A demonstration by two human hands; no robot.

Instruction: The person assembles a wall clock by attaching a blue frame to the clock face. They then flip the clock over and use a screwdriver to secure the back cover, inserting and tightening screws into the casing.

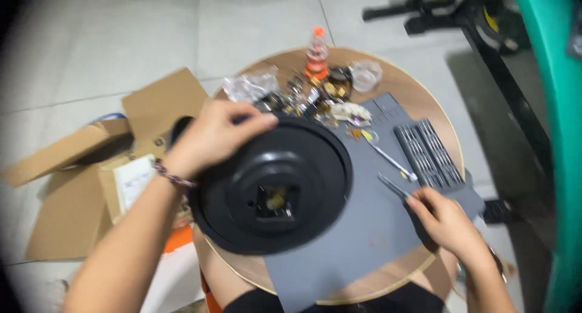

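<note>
Left hand (218, 136) is clamped over the top rim of a big round black plastic disc (273, 189); right hand (447, 219), off to its right, pinches thin metal tweezers (394, 186) on a grey rubber mat (357, 240)

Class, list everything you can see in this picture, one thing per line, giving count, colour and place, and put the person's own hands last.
Disc: one, black, round, square opening at centre, on the table's left half.
Table: one, round, wooden, centre.
Mat: one, grey, on the table under the disc.
Tweezers: one pair, metal, on the mat by the right hand.
Screwdriver: one, silver, on the mat.
Bit tray: one, dark, mat's right edge.
Bottle: one, orange cap, table's far edge.
Small parts: a blurred heap, mixed colours, far side.
Boxes: several, brown cardboard, floor at left.
Left hand: grips the disc's upper rim.
Right hand: fingertips on the tweezers.
</note>
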